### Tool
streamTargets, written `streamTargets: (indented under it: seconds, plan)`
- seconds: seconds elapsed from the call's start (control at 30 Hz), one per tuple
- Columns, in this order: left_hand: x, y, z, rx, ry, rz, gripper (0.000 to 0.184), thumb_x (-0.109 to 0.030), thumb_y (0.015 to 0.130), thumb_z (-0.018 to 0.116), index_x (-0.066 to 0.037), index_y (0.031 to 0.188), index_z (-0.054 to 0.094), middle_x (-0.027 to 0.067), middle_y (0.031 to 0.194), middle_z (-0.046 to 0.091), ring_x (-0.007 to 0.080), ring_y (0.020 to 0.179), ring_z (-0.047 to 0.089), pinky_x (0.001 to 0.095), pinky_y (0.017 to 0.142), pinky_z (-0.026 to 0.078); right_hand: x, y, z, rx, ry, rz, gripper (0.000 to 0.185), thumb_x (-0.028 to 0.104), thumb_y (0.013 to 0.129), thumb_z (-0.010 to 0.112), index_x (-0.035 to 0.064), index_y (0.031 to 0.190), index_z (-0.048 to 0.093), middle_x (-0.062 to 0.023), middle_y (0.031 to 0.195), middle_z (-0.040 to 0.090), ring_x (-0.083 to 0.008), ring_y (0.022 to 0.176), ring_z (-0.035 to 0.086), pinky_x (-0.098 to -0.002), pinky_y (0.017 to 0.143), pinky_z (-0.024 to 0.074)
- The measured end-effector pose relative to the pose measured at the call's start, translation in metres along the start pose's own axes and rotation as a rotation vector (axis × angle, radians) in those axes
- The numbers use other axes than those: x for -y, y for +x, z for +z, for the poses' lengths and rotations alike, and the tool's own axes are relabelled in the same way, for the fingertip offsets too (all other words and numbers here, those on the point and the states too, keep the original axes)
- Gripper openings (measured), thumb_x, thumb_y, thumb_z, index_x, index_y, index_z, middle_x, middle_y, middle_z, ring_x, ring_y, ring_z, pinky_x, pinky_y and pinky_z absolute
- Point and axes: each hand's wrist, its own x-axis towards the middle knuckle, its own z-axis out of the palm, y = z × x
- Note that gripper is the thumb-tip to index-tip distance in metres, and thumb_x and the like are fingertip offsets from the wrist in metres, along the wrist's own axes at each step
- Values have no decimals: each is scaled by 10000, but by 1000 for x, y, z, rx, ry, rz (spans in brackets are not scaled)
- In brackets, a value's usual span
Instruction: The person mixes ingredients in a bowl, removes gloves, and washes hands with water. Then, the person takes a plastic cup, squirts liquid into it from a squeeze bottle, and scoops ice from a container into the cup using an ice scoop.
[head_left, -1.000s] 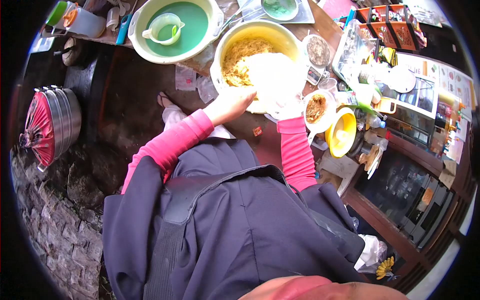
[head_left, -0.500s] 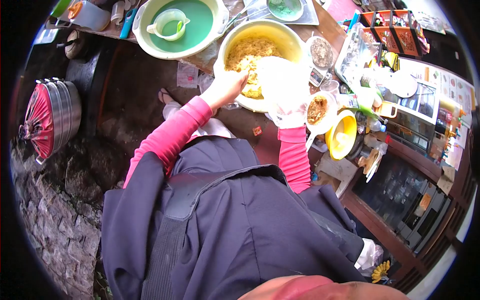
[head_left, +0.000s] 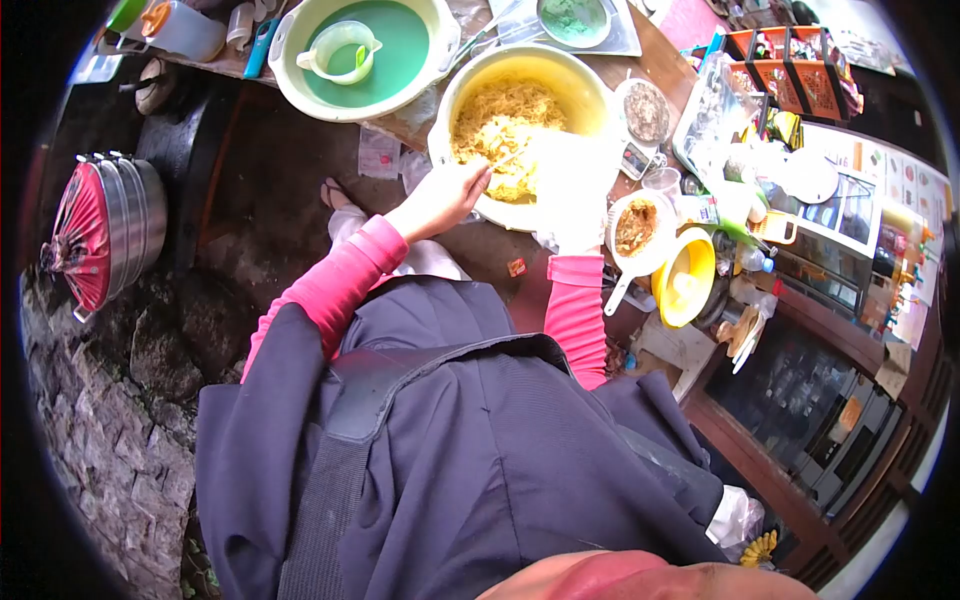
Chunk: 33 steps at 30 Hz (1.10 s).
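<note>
A large pale yellow basin [head_left: 590,85] holds a shredded yellow-brown food mass [head_left: 508,120]. My left hand [head_left: 443,198] is at the basin's near left rim, fingers pinched together on something I cannot make out. My right hand [head_left: 575,200] is over the basin's right side, washed out by glare, and seems to wear a clear plastic glove; its fingers do not show. Just right of it, a white handled strainer [head_left: 618,262] contains brown food [head_left: 636,226].
A basin of green liquid [head_left: 437,75] with a measuring jug [head_left: 340,53] stands at the upper left. Right of the food basin are a scale [head_left: 634,160] bearing a bowl, a yellow bowl [head_left: 688,280] and an orange crate [head_left: 790,70]. A metal steamer [head_left: 135,225] stands far left.
My left hand has lifted from the basin's rim area and moved slightly down and left since half a second ago. My right hand has shifted slightly left. The view has tilted a little.
</note>
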Motion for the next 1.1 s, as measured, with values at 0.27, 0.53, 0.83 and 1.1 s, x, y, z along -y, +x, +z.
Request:
streamTargets:
  seconds: [0.27,0.53,0.83,1.1]
  plan:
    - [3,0,6,-26,-29,6,273,-222,934,480,21,1003,585,243,823,609,395,788,604,435,673,477,-14,-14,13,-64,349,133,369,282,801,612,45,1083,604,-164,1053,615,-311,967,583,-415,862,460]
    - [8,-3,8,-26,-93,-3,249,-221,938,471,11,959,559,231,833,598,394,810,595,431,682,466,-7,-15,37,-178,733,214,342,273,800,608,43,1053,617,-159,1006,631,-295,932,596,-400,833,472]
    - [3,-5,5,27,-116,-66,258,-228,944,461,14,939,551,230,839,591,390,818,591,421,694,462,0,0,12,7,-130,-53,403,282,847,572,5,1139,556,-205,1105,582,-340,1030,556,-419,912,439]
    - [-6,-8,19,48,-320,-129,305,-255,903,554,24,1023,529,195,810,569,310,795,583,389,688,452,15,3,2,-67,-290,-121,359,272,845,577,33,1113,569,-162,1067,608,-269,973,584,-372,864,457]
